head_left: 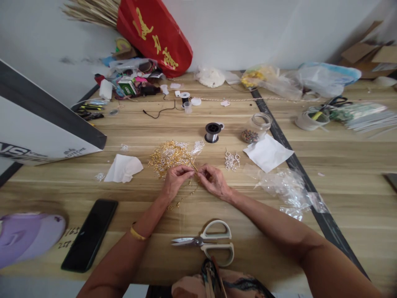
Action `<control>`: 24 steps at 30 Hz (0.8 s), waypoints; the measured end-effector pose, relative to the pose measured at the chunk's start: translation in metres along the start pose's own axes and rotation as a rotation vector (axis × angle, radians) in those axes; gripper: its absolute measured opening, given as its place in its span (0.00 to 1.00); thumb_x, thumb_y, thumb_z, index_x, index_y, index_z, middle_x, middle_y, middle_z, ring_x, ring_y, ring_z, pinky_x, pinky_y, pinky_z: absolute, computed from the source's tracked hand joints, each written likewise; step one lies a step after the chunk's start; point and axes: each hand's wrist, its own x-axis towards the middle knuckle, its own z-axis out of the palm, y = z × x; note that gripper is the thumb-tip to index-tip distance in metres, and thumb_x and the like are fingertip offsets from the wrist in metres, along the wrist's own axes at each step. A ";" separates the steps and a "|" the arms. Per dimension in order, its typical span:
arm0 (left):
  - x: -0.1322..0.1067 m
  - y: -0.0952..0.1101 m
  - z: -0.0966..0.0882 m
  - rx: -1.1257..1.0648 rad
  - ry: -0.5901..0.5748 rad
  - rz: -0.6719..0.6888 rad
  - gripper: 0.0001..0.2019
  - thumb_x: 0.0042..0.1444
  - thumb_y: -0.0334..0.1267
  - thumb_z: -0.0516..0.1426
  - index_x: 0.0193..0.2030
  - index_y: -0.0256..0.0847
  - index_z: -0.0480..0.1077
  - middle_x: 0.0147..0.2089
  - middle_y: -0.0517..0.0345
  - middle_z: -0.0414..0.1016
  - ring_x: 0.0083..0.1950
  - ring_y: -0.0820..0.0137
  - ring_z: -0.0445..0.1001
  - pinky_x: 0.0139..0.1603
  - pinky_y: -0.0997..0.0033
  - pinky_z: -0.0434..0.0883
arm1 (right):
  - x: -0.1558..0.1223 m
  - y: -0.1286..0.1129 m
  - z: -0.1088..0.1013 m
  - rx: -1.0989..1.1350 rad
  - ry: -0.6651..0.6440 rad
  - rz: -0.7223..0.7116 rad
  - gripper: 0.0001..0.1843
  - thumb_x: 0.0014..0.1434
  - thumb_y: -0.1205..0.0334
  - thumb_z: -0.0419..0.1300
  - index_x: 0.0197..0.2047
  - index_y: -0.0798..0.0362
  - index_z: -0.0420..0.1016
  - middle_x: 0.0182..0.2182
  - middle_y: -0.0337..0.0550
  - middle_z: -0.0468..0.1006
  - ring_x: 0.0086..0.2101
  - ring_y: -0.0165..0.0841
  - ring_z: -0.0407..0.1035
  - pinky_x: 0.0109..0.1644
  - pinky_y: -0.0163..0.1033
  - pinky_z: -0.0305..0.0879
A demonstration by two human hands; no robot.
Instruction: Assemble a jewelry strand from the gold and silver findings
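My left hand [175,181] and my right hand [214,180] meet at the middle of the wooden table [149,128]. Both are pinched on a thin gold chain [182,199] whose end trails back under my left wrist. Just beyond my fingers lies a heap of small gold and clear bead pieces [170,156]. A small cluster of silver findings [232,160] sits to the right of my right hand. White-handled scissors [208,243] lie shut between my forearms, near the front edge.
A black phone [89,235] lies front left, beside a crumpled tissue [123,169]. A spool of clear thread [212,132], a glass jar of beads [257,127], a white paper [268,152] and clear plastic bags [287,188] sit right. Clutter and a red bag [155,33] line the back.
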 end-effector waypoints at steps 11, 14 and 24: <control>0.000 -0.003 0.000 -0.037 -0.004 -0.033 0.09 0.38 0.38 0.67 0.28 0.37 0.77 0.26 0.58 0.78 0.29 0.72 0.73 0.37 0.72 0.71 | 0.001 -0.001 0.000 0.004 -0.007 0.010 0.07 0.61 0.60 0.55 0.33 0.54 0.67 0.23 0.38 0.70 0.22 0.27 0.61 0.24 0.32 0.58; 0.002 -0.007 -0.001 -0.059 -0.001 -0.039 0.10 0.38 0.38 0.68 0.28 0.37 0.77 0.27 0.58 0.78 0.29 0.72 0.73 0.38 0.71 0.71 | 0.001 -0.001 0.000 -0.002 -0.013 0.016 0.07 0.61 0.60 0.55 0.33 0.54 0.67 0.23 0.38 0.69 0.22 0.27 0.61 0.25 0.32 0.58; 0.001 -0.005 -0.001 -0.044 0.005 -0.035 0.10 0.37 0.38 0.68 0.28 0.37 0.77 0.26 0.58 0.78 0.29 0.72 0.73 0.38 0.71 0.71 | 0.001 -0.002 0.000 0.015 -0.022 0.025 0.06 0.60 0.61 0.55 0.33 0.54 0.67 0.22 0.38 0.69 0.21 0.26 0.61 0.23 0.32 0.57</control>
